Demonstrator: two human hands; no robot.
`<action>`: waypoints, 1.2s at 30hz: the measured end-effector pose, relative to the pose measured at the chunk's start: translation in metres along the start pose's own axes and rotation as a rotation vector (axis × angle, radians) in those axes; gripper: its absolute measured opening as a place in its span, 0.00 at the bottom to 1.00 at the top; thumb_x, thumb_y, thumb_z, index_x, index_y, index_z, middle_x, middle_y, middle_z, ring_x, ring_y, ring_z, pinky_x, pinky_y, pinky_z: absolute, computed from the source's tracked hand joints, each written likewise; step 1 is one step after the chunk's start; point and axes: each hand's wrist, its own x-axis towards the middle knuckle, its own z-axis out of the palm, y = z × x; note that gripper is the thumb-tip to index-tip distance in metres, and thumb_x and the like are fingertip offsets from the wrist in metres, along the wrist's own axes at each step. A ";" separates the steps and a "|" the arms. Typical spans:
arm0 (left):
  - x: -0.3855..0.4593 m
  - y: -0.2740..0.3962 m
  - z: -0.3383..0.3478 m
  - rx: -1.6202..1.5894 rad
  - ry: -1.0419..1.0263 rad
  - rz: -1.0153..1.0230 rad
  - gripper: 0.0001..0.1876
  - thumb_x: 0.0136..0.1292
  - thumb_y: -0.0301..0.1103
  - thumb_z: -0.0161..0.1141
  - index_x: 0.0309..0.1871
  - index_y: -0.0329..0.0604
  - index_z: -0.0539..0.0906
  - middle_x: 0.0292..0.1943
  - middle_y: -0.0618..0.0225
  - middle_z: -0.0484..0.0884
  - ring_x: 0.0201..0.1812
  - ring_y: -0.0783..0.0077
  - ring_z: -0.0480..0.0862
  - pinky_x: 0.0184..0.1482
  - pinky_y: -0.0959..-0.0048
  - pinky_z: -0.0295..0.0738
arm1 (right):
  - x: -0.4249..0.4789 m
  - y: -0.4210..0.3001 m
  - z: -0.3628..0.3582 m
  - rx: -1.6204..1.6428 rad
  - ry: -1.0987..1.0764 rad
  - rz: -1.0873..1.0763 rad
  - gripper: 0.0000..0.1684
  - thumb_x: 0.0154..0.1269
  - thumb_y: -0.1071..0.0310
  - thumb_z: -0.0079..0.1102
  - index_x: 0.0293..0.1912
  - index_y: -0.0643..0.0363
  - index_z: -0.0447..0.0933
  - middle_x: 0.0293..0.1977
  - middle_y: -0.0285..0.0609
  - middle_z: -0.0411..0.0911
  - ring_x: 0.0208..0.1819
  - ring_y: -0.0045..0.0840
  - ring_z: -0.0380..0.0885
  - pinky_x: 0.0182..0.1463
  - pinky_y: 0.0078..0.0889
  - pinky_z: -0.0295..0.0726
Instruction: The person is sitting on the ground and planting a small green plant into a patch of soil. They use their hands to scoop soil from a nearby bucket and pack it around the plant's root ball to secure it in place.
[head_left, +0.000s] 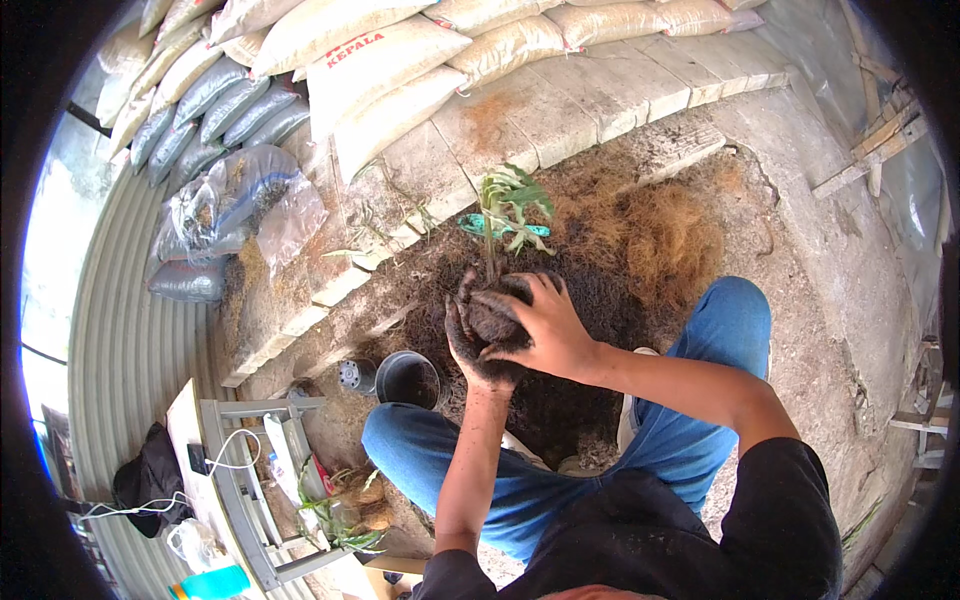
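Both my hands are cupped around a dark ball of soil and roots (496, 321) at the foot of a green plant (491, 202). My left hand (471, 337), coated in dark soil, holds the ball from the left and below. Over its top and right side lies my right hand (551, 322), its fingertips blackened too. The plant's stem rises away from me and its long leaves droop to the right. Partly behind the leaves lies a turquoise tool (474, 223), probably a trowel. Beneath the hands spreads a heap of dark potting soil (607, 300).
Brown coconut fibre (664, 240) lies right of the soil. A black plastic pot (409, 381) and a smaller pot (356, 375) stand left of my hands. Beyond runs a concrete slab ledge (570, 97) with stacked sacks (390, 67). A grey stool-like frame (247, 480) stands lower left.
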 end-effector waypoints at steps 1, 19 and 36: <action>0.000 0.000 -0.003 -0.019 -0.002 -0.029 0.25 0.76 0.48 0.42 0.68 0.46 0.70 0.62 0.56 0.76 0.62 0.55 0.76 0.66 0.55 0.70 | 0.000 -0.003 -0.002 -0.058 0.031 -0.020 0.38 0.59 0.43 0.67 0.64 0.47 0.72 0.63 0.52 0.64 0.65 0.46 0.63 0.68 0.56 0.57; -0.009 0.011 -0.001 -0.102 0.046 -0.100 0.36 0.68 0.62 0.45 0.69 0.43 0.69 0.65 0.56 0.73 0.64 0.54 0.73 0.69 0.52 0.65 | 0.003 0.011 0.007 0.379 0.065 -0.084 0.50 0.62 0.49 0.66 0.75 0.52 0.51 0.77 0.51 0.42 0.78 0.48 0.39 0.76 0.60 0.40; -0.004 0.010 -0.002 0.009 0.222 -0.075 0.26 0.72 0.53 0.46 0.63 0.46 0.74 0.62 0.61 0.76 0.61 0.57 0.76 0.64 0.55 0.72 | 0.001 -0.004 0.002 -0.182 -0.100 -0.004 0.52 0.58 0.32 0.59 0.73 0.47 0.57 0.71 0.52 0.54 0.69 0.57 0.54 0.68 0.72 0.49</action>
